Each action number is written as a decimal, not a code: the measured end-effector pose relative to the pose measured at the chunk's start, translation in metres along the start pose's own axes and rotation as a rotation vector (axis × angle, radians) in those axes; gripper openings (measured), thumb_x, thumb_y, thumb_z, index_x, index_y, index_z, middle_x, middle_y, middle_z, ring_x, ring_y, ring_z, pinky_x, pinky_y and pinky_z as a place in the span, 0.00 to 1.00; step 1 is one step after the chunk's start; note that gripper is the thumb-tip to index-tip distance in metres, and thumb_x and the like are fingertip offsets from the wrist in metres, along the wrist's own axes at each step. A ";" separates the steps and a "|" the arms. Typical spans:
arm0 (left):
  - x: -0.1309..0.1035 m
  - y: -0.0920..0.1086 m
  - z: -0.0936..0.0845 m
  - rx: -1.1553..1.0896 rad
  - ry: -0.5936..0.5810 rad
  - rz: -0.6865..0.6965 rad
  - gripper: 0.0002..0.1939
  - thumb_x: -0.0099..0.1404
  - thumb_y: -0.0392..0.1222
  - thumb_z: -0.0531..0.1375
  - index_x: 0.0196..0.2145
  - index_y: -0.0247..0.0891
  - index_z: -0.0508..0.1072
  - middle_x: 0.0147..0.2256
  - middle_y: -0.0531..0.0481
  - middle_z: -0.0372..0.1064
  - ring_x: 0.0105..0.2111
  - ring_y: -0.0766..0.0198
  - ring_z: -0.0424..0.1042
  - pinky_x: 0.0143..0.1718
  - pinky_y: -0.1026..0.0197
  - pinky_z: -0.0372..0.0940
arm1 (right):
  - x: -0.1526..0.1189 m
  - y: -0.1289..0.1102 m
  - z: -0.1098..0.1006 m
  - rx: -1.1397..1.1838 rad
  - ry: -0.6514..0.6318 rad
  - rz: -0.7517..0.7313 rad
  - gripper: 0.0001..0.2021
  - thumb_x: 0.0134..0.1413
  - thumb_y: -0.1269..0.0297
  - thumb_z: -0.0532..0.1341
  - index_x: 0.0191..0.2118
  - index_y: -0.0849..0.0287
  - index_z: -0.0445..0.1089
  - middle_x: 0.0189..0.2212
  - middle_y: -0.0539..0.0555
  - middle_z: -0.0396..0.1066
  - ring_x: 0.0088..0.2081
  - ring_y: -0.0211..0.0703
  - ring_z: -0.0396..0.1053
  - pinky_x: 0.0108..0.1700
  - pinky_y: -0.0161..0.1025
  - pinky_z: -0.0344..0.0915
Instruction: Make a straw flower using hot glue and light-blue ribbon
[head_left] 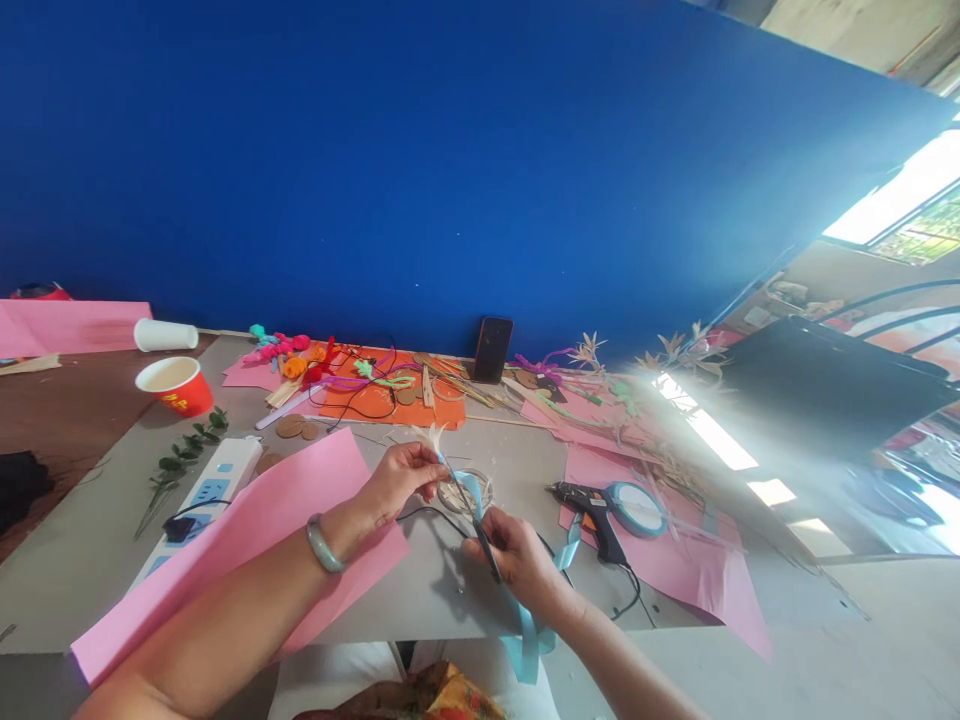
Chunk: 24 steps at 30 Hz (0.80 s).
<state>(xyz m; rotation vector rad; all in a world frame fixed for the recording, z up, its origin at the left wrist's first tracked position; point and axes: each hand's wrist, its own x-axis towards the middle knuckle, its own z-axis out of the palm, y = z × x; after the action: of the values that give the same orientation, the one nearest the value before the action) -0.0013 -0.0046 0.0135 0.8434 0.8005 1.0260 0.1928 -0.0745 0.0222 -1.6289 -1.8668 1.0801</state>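
Observation:
Near the middle of the table, my left hand [412, 475] pinches the stem of a small pale flower [431, 438], its petals pointing up. Just below and to the right, my right hand [510, 558] is wrapped round dark-handled scissors [489, 552], their blades reaching up toward my left fingertips. Light blue ribbon [527, 635] runs from near the fingers past my right hand and hangs over the table's front edge. Behind the hands lies a coil of pale cord [480, 487]. A pink sheet [300, 500] lies under my left forearm.
A glue gun [600, 515] and a ribbon roll [636, 508] lie on pink paper to the right. A power strip [202, 500], a green sprig [184, 458] and a red cup [176, 388] stand or lie left. A phone [493, 350] leans against the blue wall.

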 end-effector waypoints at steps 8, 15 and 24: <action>-0.003 0.004 0.001 -0.010 0.004 -0.003 0.19 0.43 0.46 0.72 0.24 0.32 0.68 0.21 0.49 0.74 0.14 0.72 0.64 0.16 0.68 0.60 | -0.002 -0.005 0.000 0.035 -0.015 0.019 0.23 0.47 0.45 0.61 0.20 0.56 0.51 0.18 0.43 0.48 0.24 0.34 0.45 0.25 0.34 0.44; -0.004 0.006 0.003 -0.010 -0.042 0.009 0.20 0.43 0.47 0.72 0.23 0.33 0.68 0.18 0.53 0.70 0.14 0.72 0.64 0.16 0.67 0.60 | -0.005 -0.015 -0.001 -0.015 -0.064 -0.007 0.17 0.50 0.52 0.60 0.23 0.56 0.54 0.18 0.43 0.52 0.23 0.34 0.47 0.24 0.33 0.46; -0.005 0.008 0.002 -0.008 -0.144 0.003 0.17 0.44 0.43 0.72 0.23 0.32 0.70 0.19 0.51 0.71 0.14 0.72 0.63 0.16 0.67 0.60 | -0.004 -0.023 -0.007 -0.144 -0.018 -0.105 0.17 0.47 0.56 0.62 0.24 0.55 0.52 0.20 0.43 0.51 0.23 0.34 0.47 0.25 0.34 0.45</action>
<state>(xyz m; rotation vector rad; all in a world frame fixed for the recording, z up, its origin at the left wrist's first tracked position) -0.0044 -0.0079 0.0221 0.9020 0.6726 0.9591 0.1845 -0.0768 0.0445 -1.5823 -2.0590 0.9389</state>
